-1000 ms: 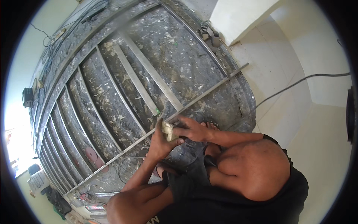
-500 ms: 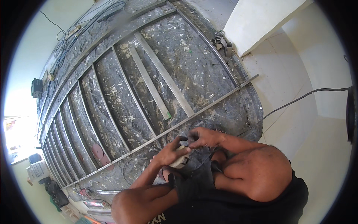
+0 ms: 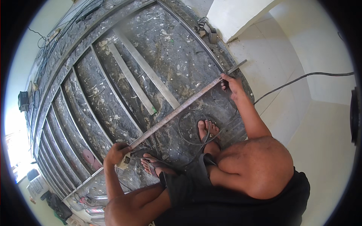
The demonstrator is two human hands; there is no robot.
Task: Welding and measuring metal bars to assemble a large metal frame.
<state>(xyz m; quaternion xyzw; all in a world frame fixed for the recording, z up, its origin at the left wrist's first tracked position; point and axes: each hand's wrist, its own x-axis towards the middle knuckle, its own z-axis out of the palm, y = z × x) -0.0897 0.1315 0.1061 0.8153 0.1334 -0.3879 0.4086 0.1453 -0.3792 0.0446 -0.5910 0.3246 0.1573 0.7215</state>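
Observation:
A tape measure's worn blade [image 3: 196,98] is stretched along the near bar of a grey metal frame [image 3: 238,66]. My left hand [image 3: 115,154] is closed around its pale case [image 3: 124,162], at the left end of the blade. At the right, the fingers of my right hand [image 3: 233,86] pinch the blade's end near the frame's corner. Much of the near bar is covered by the blade. One flat metal bar [image 3: 147,67] reaches across to the near bar, and a shorter one [image 3: 132,79] lies beside it inside the frame.
Under the frame lies a stained dark sheet [image 3: 188,56]. A black cable [image 3: 301,78] crosses the pale floor and loops near my feet [image 3: 206,132]. Reddish discs [image 3: 90,157] lie at the left. A white pillar [image 3: 237,17] stands beyond the right corner; tangled cables [image 3: 81,17] run along the far left.
My hands, close together before, have spread far apart. The left moved left with the case, the right moved up and right, and the blade is pulled out between them. The view shifted slightly.

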